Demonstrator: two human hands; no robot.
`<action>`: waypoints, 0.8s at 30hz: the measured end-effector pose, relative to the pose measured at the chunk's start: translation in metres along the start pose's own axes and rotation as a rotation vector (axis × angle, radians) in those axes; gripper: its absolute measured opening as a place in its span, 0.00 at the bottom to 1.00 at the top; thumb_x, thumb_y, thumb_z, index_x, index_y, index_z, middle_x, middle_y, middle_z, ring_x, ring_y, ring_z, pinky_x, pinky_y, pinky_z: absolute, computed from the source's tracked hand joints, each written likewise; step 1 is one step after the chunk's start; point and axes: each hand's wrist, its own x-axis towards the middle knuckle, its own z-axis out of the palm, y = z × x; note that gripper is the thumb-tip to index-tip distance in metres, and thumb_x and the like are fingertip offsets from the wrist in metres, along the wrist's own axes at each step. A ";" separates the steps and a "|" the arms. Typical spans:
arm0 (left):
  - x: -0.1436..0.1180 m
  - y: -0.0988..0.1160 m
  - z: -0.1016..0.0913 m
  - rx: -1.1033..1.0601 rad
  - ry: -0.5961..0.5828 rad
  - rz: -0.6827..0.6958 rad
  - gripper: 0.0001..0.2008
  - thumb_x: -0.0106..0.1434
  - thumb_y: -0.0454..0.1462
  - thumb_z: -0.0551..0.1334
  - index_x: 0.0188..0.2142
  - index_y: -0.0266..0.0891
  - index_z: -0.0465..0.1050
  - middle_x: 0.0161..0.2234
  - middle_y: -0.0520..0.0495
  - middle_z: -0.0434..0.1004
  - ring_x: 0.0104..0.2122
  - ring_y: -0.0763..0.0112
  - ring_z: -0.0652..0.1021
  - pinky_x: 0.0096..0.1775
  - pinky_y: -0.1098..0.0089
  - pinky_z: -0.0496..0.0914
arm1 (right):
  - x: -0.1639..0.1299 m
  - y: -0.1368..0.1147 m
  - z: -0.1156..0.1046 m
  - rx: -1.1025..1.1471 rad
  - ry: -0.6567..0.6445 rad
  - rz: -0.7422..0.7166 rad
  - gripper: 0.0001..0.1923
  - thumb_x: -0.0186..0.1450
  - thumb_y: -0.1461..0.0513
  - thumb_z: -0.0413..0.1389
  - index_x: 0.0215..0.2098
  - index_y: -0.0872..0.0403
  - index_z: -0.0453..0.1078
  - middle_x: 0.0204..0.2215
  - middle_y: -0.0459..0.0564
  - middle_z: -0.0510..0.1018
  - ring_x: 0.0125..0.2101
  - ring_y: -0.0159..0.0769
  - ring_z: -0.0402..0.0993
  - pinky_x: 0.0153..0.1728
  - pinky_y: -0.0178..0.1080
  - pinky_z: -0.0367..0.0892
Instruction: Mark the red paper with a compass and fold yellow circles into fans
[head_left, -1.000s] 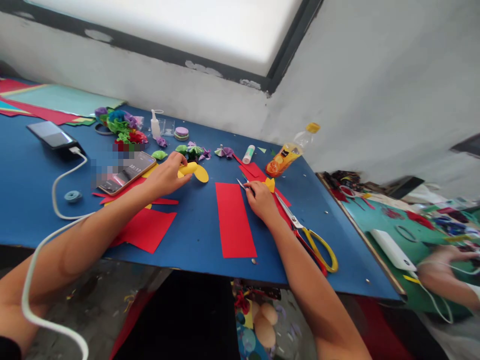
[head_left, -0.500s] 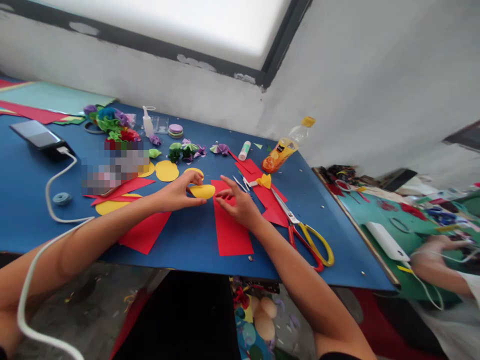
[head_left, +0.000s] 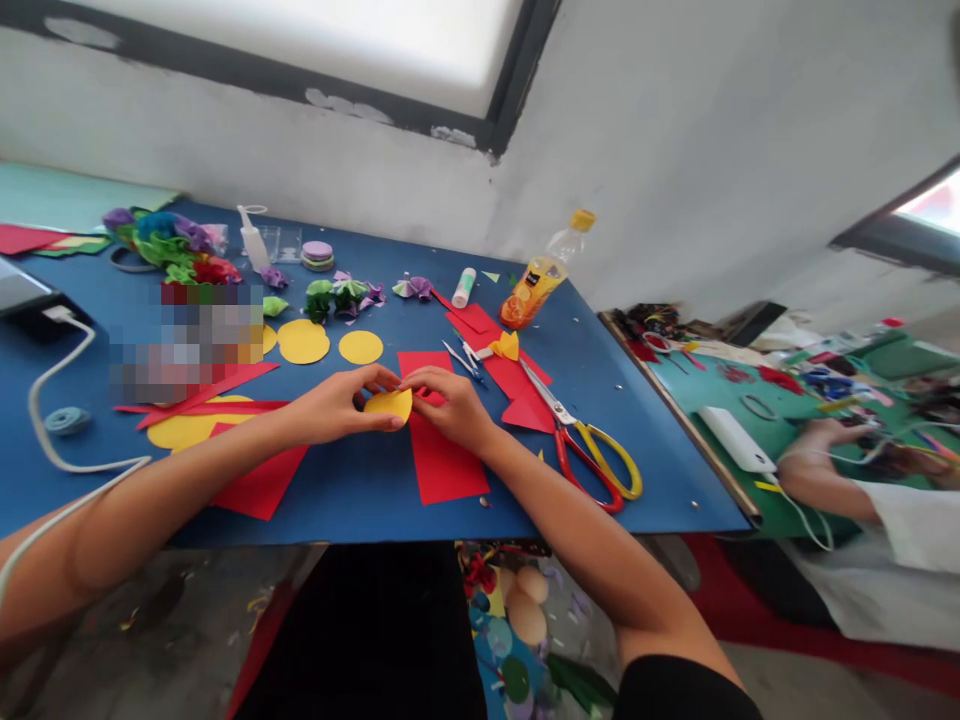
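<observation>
We pinched one yellow paper circle [head_left: 388,404] between both hands [head_left: 339,404] [head_left: 448,405], unfolded; two flat circles [head_left: 303,341] waited beyond them.

A single head-worn camera looked forward and down, from close above, at the blue tabletop [head_left: 360,490] along a white wall. It faced slightly rightward, taking in a neighbouring green table [head_left: 697,395].

Two bare forearms, bare hands, black short sleeve at the right upper arm [head_left: 675,690]
</observation>
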 end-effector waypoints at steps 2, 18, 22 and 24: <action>-0.002 0.004 0.001 -0.024 -0.007 -0.031 0.24 0.53 0.50 0.65 0.44 0.39 0.67 0.45 0.43 0.72 0.42 0.62 0.74 0.38 0.66 0.70 | 0.000 -0.002 -0.001 -0.020 0.021 0.002 0.05 0.62 0.63 0.55 0.35 0.53 0.74 0.35 0.50 0.78 0.34 0.33 0.74 0.36 0.36 0.71; 0.005 0.004 0.003 -0.528 0.099 -0.119 0.19 0.58 0.47 0.60 0.44 0.38 0.64 0.36 0.45 0.76 0.27 0.72 0.77 0.28 0.72 0.70 | -0.007 -0.007 -0.006 -0.108 0.170 0.069 0.13 0.65 0.60 0.53 0.46 0.51 0.75 0.29 0.48 0.82 0.26 0.34 0.78 0.29 0.34 0.71; 0.005 0.004 0.005 -0.710 0.023 -0.236 0.16 0.59 0.46 0.62 0.39 0.36 0.68 0.36 0.43 0.78 0.30 0.70 0.79 0.29 0.72 0.72 | -0.010 -0.002 -0.012 -0.393 0.119 -0.029 0.16 0.67 0.61 0.50 0.50 0.49 0.73 0.36 0.51 0.82 0.31 0.36 0.78 0.31 0.35 0.70; 0.005 0.004 0.005 -0.768 0.038 -0.254 0.16 0.59 0.46 0.62 0.39 0.35 0.70 0.38 0.42 0.78 0.32 0.69 0.79 0.31 0.72 0.73 | -0.010 -0.001 -0.014 -0.478 0.065 -0.063 0.16 0.67 0.62 0.50 0.51 0.46 0.72 0.38 0.49 0.82 0.32 0.35 0.78 0.33 0.34 0.70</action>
